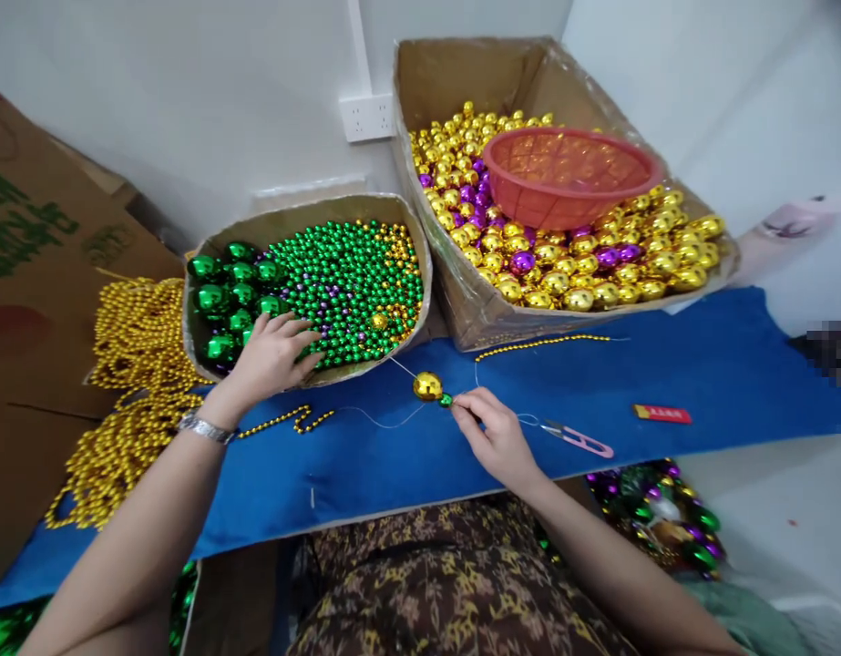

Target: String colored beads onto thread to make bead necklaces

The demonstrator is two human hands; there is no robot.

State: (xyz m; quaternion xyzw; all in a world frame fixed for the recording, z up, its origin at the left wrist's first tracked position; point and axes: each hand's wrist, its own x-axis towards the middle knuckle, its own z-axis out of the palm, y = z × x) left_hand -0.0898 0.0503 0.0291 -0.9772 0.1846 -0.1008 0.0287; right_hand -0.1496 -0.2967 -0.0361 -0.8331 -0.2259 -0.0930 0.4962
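Note:
My left hand [276, 351] reaches over the front rim of a low cardboard box [311, 372], fingers apart and bent down among large green balls [219, 297] and small green beads [348, 273]. Any contact of its fingertips with a bead cannot be made out. My right hand [492, 433] is closed in a pinch on a thin string [405, 367] above the blue cloth. Right at its fingertips sit a small green bead [446, 400] and a large gold ball [428, 386], both on that string. A loose strand end trails left toward a short gold bead chain [283, 421].
Behind stands a taller carton [461, 333] of gold and purple balls, with a red plastic basket [570, 182] on top. Pink thread snips [577, 439] and a small red-and-yellow packet [661, 415] lie at right. Gold bead chains [143, 337] pile up at left.

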